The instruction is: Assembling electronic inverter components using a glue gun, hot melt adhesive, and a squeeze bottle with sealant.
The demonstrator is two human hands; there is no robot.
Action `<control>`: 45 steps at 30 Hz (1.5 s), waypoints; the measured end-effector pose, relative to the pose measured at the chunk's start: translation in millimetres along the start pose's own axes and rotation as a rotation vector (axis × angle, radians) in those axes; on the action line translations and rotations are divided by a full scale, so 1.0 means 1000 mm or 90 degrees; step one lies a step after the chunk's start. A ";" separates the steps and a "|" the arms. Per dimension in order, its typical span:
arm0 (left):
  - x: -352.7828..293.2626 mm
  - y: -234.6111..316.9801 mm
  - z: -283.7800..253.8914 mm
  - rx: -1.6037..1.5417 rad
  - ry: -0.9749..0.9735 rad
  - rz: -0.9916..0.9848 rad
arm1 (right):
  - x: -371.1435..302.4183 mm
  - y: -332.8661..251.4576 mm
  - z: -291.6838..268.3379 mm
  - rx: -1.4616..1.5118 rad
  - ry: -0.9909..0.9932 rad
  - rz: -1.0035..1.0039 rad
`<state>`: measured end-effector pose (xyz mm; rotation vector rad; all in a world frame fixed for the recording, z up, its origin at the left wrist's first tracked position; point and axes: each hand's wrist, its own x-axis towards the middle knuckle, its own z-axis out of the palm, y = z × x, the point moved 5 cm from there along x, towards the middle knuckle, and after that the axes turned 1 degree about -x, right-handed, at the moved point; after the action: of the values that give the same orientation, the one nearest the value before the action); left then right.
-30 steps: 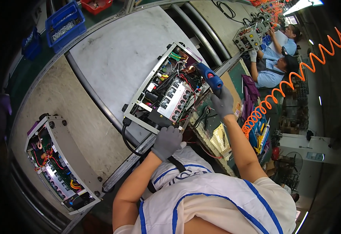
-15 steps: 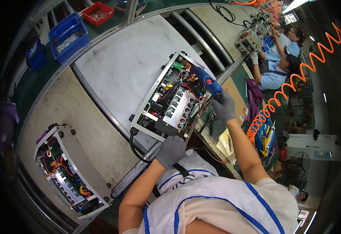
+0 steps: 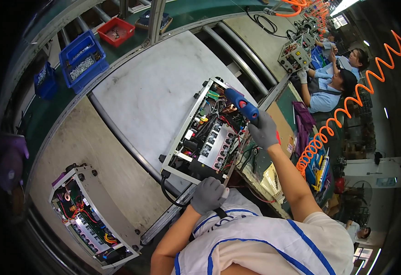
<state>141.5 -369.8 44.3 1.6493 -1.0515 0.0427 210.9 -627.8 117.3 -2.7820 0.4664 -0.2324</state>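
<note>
Since a second ago the right hand (image 3: 264,130) has kept its grip on the blue driver (image 3: 241,104), while the whole scene has slid slightly lower in view. Its gloved fingers are wrapped tight around the driver's handle, at the right edge of the open chassis (image 3: 207,133). That chassis lies on a grey pallet (image 3: 164,91), mid-scene. At its near corner the left hand (image 3: 207,195) is curled shut around a black cable (image 3: 170,197). Another open chassis (image 3: 90,217) sits near left; blue bins (image 3: 83,57) stand far left.
</note>
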 end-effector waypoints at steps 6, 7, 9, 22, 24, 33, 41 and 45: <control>0.003 0.002 -0.002 0.021 -0.015 0.024 | 0.001 -0.012 -0.001 -0.037 0.033 -0.019; 0.003 0.002 -0.001 0.017 -0.019 0.014 | 0.001 -0.013 -0.001 -0.041 0.030 -0.018; 0.002 0.001 0.001 0.014 -0.022 0.003 | 0.000 -0.014 -0.001 -0.044 0.027 -0.017; -0.016 0.024 -0.022 0.108 0.047 -0.089 | -0.033 0.036 0.015 0.374 0.052 0.118; -0.037 0.036 -0.043 0.184 0.072 -0.146 | -0.038 0.020 0.001 0.505 0.045 0.168; -0.245 0.103 -0.203 0.727 0.674 -0.644 | -0.069 0.000 -0.064 1.246 -0.331 0.252; -0.443 0.090 -0.291 0.396 0.859 -0.681 | -0.162 -0.204 -0.015 1.366 -0.500 0.195; -0.463 0.066 -0.301 0.213 0.674 -0.638 | -0.185 -0.317 0.039 1.022 -0.414 0.105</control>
<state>-37.2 151.3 -34.8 1.8942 0.6307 0.3903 138.7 -269.0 164.9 -1.1184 0.1569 0.2570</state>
